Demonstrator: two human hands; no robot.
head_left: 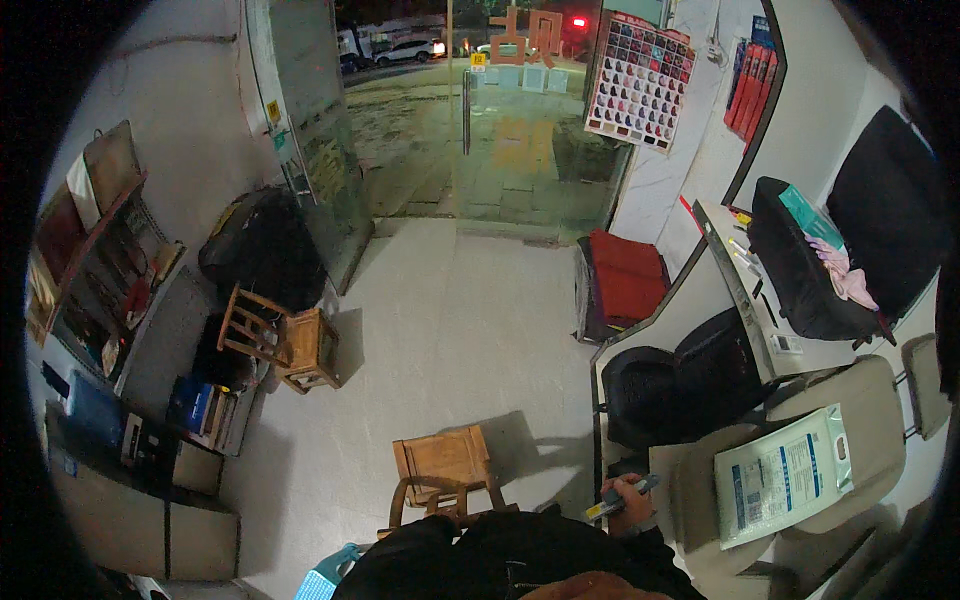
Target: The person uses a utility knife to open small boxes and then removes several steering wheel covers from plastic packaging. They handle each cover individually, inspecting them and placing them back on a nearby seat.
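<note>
My right hand (630,503), low and right of centre, is closed around a slim grey tool with a yellow end (604,508); its exact kind is too small to make out. Just right of that hand, a white plastic package (785,478) with blue print and a cut-out handle lies on a beige car seat (868,400). My left hand does not show. A light-blue item (328,574) sticks out at the lower edge, left of my dark clothing, and what bears it is hidden.
A wooden chair (440,457) stands directly before me, and a second one (308,345) farther left. Beside the right wall are a black car seat (685,380), a white counter (735,290) and stacked red material (625,275). Shelving (110,260) lines the left; a glass door (530,150) is ahead.
</note>
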